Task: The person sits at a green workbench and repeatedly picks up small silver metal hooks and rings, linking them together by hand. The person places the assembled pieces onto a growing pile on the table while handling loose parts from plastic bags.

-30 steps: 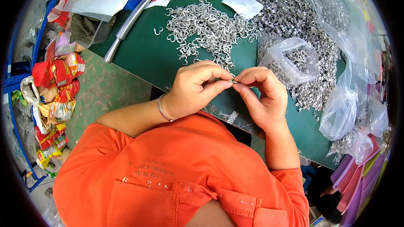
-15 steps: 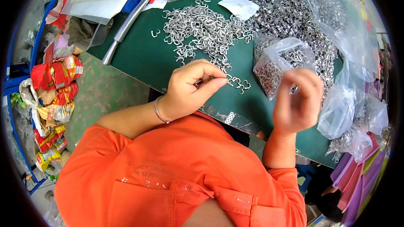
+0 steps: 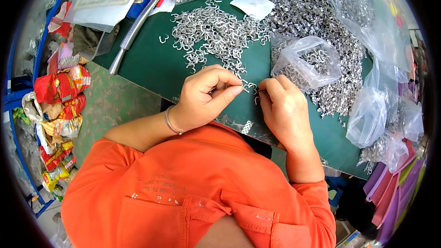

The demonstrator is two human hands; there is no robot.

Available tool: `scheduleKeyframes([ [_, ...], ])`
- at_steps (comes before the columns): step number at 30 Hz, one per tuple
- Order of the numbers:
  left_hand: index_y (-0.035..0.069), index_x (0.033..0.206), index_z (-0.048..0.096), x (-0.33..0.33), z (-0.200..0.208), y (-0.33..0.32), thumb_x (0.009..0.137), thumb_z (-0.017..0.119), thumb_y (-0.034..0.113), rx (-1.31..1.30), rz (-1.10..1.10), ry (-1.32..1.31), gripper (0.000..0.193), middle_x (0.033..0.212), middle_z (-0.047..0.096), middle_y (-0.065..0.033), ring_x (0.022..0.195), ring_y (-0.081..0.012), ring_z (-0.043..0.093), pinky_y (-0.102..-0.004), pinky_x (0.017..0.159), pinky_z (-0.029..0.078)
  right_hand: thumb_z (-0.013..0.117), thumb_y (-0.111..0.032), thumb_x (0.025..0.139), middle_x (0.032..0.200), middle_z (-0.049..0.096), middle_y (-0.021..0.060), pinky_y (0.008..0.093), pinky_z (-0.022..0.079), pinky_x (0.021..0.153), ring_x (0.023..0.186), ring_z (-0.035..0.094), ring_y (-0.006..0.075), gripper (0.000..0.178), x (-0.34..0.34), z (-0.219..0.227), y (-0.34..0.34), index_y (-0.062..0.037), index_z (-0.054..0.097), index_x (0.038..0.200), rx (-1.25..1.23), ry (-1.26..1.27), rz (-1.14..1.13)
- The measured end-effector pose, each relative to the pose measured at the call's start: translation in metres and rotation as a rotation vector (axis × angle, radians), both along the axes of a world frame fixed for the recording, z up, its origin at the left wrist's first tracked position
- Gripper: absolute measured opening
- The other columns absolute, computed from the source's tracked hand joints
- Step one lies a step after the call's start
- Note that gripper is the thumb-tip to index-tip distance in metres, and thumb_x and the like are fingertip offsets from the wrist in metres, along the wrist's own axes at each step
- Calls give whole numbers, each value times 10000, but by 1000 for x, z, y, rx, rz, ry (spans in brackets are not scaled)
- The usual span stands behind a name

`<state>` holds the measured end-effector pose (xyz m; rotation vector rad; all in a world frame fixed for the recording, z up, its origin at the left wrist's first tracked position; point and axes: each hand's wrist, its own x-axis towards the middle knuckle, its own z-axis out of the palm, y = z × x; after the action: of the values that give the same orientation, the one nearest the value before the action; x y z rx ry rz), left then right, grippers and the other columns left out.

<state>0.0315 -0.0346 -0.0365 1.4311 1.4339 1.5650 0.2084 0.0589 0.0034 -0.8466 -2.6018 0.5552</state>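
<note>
Metal hooks [image 3: 209, 32] lie in a loose silvery pile on the green table [image 3: 142, 59], at twelve o'clock from the left hand [image 3: 205, 92]. That hand's thumb and forefinger pinch a small silver piece [image 3: 245, 90] — its tip pokes out toward the right hand [image 3: 285, 105]. The latter, at three o'clock, has thumb and forefinger drawn together near the pile's tail; whether they grip anything, I cannot tell. A clear plastic bag [image 3: 297, 48] and darker metal bits [image 3: 337, 96] sit at two o'clock — a white paper slip [image 3: 252, 5] at one.
</note>
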Motion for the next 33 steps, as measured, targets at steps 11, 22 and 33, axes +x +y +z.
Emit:
scheduleKeyframes([
  [11, 12, 907, 667, -1, 3, 2, 811, 721, -14, 16, -70, 49, 113, 855, 660, -61, 651, -129, 604, -248, 573, 484, 671, 91, 724, 872, 612, 99, 339, 505, 644, 762, 615, 264, 303, -14, -3, -3, -23, 574, 988, -233, 417, 142],
  [22, 7, 923, 675, -1, 3, -2, 830, 719, 7, -23, -59, -11, 103, 832, 684, -75, 691, -125, 649, -238, 595, 502, 687, 48, 799, 899, 637, 65, 269, 519, 635, 764, 643, 157, 275, -9, -9, -5, -33, 560, 1029, -456, 457, 81],
  [33, 5, 897, 655, -4, 2, 0, 824, 710, -29, 72, -61, 65, 97, 849, 672, -80, 679, -113, 594, -237, 588, 465, 695, 50, 770, 835, 625, 99, 316, 497, 585, 708, 626, 236, 205, -7, 4, 2, -32, 603, 934, -272, 374, 83],
])
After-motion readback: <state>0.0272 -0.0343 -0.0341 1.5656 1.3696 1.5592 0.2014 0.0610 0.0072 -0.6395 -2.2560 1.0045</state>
